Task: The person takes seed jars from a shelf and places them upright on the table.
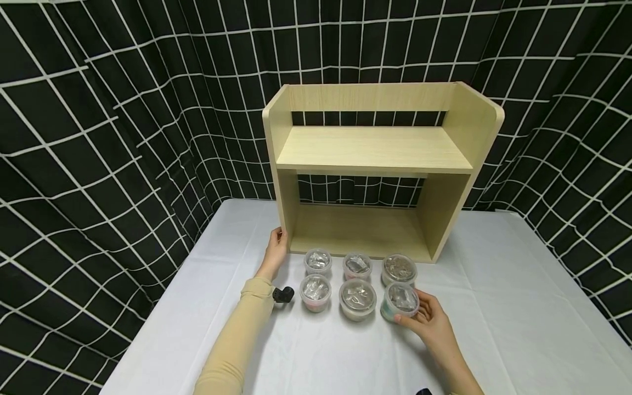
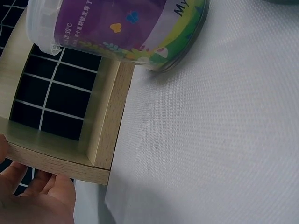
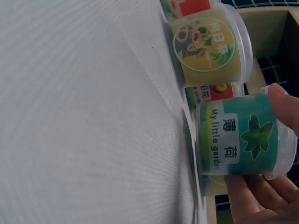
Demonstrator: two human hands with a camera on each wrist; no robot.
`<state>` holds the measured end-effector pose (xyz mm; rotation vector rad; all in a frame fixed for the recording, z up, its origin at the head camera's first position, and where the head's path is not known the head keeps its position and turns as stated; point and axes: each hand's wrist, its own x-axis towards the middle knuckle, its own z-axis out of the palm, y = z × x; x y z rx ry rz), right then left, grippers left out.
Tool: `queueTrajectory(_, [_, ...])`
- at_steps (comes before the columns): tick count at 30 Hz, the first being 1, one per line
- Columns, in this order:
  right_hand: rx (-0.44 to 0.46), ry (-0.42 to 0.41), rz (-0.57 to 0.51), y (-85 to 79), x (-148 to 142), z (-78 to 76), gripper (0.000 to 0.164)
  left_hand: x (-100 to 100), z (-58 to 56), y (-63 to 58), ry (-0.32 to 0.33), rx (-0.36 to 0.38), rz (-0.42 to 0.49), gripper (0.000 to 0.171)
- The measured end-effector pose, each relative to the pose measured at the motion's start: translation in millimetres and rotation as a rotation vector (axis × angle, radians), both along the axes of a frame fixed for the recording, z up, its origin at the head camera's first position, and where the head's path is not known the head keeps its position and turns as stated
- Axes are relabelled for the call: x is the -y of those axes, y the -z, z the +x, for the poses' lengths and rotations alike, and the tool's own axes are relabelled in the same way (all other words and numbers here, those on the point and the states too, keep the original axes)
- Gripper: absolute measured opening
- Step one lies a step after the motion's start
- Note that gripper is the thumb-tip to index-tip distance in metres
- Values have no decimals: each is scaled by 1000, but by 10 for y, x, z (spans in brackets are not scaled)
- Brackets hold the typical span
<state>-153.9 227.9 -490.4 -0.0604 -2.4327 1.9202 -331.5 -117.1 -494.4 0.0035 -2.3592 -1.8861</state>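
Observation:
My left hand (image 1: 274,255) grips the lower front edge of the left side panel of a pale wooden two-tier shelf (image 1: 375,149). In the left wrist view the thumb is on one side of that panel and the fingers are on the other. With thumb and fingers my right hand (image 1: 438,329) holds a teal-labelled plastic tub (image 3: 238,135) with a clear lid and a leaf picture. This tub stands at the right end of the front row. Beside it are a yellow-labelled tub (image 3: 208,46) and a purple-labelled tub (image 2: 117,28).
Behind the front row stand several more lidded tubs, including a left one (image 1: 318,261), a middle one (image 1: 357,265) and a right one (image 1: 400,269), close before the shelf. A white cloth (image 1: 345,356) covers the table. Black grid-patterned curtain (image 1: 148,137) surrounds it.

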Motion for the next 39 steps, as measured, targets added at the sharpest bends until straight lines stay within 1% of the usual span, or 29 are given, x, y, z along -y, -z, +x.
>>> queueTrajectory(5, [0, -2, -4, 9, 0, -9, 82, 0, -9, 14, -2, -15, -2, 54])
queueTrajectory(6, [1, -2, -2, 11, 0, -11, 82, -1, -14, 13, -2, -10, 5, 52])
queueTrajectory(7, [4, -2, 1, 14, 0, -12, 83, -2, -11, -6, 2, 13, 19, 50])
queueTrajectory(12, [20, 1, 7, 12, 4, -21, 83, -2, -2, -38, 6, 38, 29, 48])
queueTrajectory(18, [26, 5, -11, 2, 15, -33, 83, -9, 17, -52, 3, 32, 29, 47])
queueTrajectory(29, [21, 19, -9, 17, 45, -51, 84, -6, -20, -30, 5, 30, 37, 45])
queueTrajectory(39, [21, 40, 28, 14, 50, -47, 83, -4, 4, -31, 3, 36, 34, 46])
